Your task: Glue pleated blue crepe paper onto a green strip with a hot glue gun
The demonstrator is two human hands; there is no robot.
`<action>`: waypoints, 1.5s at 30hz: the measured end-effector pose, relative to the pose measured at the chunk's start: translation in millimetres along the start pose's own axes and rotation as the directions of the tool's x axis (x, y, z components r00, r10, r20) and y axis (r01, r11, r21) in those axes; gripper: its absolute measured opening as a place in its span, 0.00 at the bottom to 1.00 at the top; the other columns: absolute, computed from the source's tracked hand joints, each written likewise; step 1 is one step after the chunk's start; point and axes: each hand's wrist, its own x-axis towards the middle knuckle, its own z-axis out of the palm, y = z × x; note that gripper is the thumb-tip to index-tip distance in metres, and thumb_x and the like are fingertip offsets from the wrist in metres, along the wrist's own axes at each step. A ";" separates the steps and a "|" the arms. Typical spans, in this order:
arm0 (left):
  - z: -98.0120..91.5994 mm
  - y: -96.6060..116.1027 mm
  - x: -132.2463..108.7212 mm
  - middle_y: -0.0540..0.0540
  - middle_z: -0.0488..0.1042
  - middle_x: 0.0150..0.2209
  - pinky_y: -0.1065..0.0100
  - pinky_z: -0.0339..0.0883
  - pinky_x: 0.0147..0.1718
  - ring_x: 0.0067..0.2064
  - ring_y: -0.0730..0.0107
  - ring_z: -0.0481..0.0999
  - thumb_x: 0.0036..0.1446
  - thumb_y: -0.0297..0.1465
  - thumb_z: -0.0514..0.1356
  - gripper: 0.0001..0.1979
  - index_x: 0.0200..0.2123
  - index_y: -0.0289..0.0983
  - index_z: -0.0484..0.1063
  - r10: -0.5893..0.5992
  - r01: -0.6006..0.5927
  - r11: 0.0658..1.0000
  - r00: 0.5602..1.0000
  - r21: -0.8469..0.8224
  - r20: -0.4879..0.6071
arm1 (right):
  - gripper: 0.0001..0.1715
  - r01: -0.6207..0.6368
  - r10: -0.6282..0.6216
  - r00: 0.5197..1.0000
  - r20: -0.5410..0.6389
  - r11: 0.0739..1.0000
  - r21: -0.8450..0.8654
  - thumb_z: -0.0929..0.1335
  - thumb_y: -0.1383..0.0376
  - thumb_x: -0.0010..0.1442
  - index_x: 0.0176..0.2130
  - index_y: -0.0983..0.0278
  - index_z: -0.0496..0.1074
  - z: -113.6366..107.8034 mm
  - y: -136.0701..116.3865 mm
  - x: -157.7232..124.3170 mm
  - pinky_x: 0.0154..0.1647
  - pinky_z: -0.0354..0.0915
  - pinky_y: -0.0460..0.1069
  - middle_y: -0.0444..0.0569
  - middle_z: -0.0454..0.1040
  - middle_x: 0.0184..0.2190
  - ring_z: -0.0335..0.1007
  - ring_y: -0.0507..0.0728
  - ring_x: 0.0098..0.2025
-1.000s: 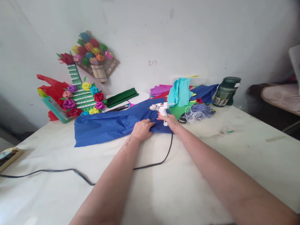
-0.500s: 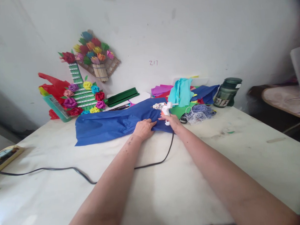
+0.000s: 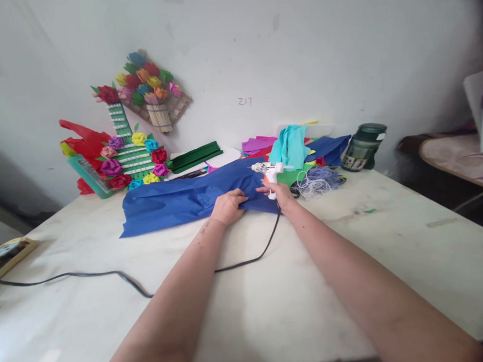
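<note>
A length of blue crepe paper (image 3: 174, 202) lies wrinkled across the table. My left hand (image 3: 227, 207) is at its near edge, fingers bent and closed on the paper. Just to the right, my right hand (image 3: 282, 195) is wrapped round the handle of a white glue gun (image 3: 271, 171). Its nozzle points left above the blue paper, and a clear stick shows at its back end. A black cord (image 3: 264, 252) runs from the gun's handle down to the table and passes under my left forearm.
Paper flowers decorate a green guitar shape (image 3: 134, 156) beside a teal bottle (image 3: 90, 177). Coloured paper (image 3: 290, 147), tangled cord (image 3: 319, 182) and a green jar (image 3: 364, 148) sit at the back right. A power strip (image 3: 12, 252) lies at the left edge.
The glue gun and my right hand have shifted slightly right, away from my left hand. My left hand stays on the blue paper. The whole view has moved a little.
</note>
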 end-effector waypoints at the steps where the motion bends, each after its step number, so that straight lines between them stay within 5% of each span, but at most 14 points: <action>1: 2.4 -2.7 0.0 0.50 0.73 0.43 0.70 0.67 0.39 0.42 0.68 0.73 0.50 0.31 0.57 0.15 0.42 0.43 0.74 -0.023 0.022 0.999 0.999 -0.036 -0.023 | 0.15 0.000 0.000 1.000 0.001 1.000 0.010 0.70 0.62 0.45 0.34 0.67 0.73 -0.2 0.1 0.3 0.34 0.68 0.50 0.50 0.77 0.25 0.74 0.59 0.35; 9: 1.5 -10.3 5.1 0.50 0.76 0.41 0.72 0.66 0.40 0.40 0.70 0.75 0.52 0.39 0.58 0.13 0.39 0.43 0.76 -0.082 0.080 0.985 0.997 -0.155 -0.008 | 0.17 -0.023 0.021 0.999 0.029 0.997 0.070 0.68 0.62 0.48 0.39 0.66 0.71 -0.6 -9.5 -6.2 0.31 0.68 0.48 0.51 0.78 0.29 0.75 0.58 0.34; 16: -3.5 -2.9 6.2 0.47 0.72 0.45 0.72 0.66 0.38 0.41 0.69 0.74 0.54 0.45 0.54 0.21 0.49 0.44 0.69 -0.028 0.029 0.998 0.999 -0.049 0.027 | 0.20 -0.050 0.051 0.996 0.067 0.999 -0.020 0.68 0.60 0.50 0.43 0.65 0.69 -4.5 -15.4 -8.2 0.22 0.65 0.46 0.52 0.77 0.29 0.74 0.57 0.27; 27: -4.9 -2.9 7.0 0.53 0.67 0.54 0.69 0.64 0.46 0.50 0.68 0.70 0.52 0.31 0.55 0.22 0.51 0.45 0.67 0.083 -0.085 0.996 0.987 0.007 0.140 | 0.21 -0.016 0.021 0.999 0.028 0.983 -0.183 0.68 0.57 0.47 0.39 0.66 0.72 -4.9 -14.7 -4.9 0.16 0.56 0.44 0.52 0.76 0.34 0.71 0.54 0.26; 36: -6.9 -0.3 8.3 0.52 0.68 0.53 0.67 0.59 0.52 0.52 0.69 0.69 0.52 0.28 0.54 0.22 0.51 0.45 0.67 0.081 -0.085 0.996 0.980 0.013 0.180 | 0.21 0.082 -0.059 0.996 0.060 0.840 -0.537 0.68 0.49 0.45 0.30 0.63 0.75 -5.9 -10.6 -2.1 0.28 0.60 0.48 0.45 0.72 0.20 0.68 0.56 0.27; 45: -5.4 -0.3 8.5 0.52 0.69 0.52 0.67 0.65 0.46 0.47 0.68 0.71 0.51 0.26 0.53 0.22 0.51 0.45 0.68 0.068 -0.078 0.996 0.983 0.049 0.172 | 0.18 0.104 -0.067 0.994 0.088 0.837 -0.538 0.69 0.51 0.45 0.31 0.62 0.76 -6.3 -10.6 -2.0 0.30 0.61 0.48 0.46 0.74 0.23 0.70 0.58 0.31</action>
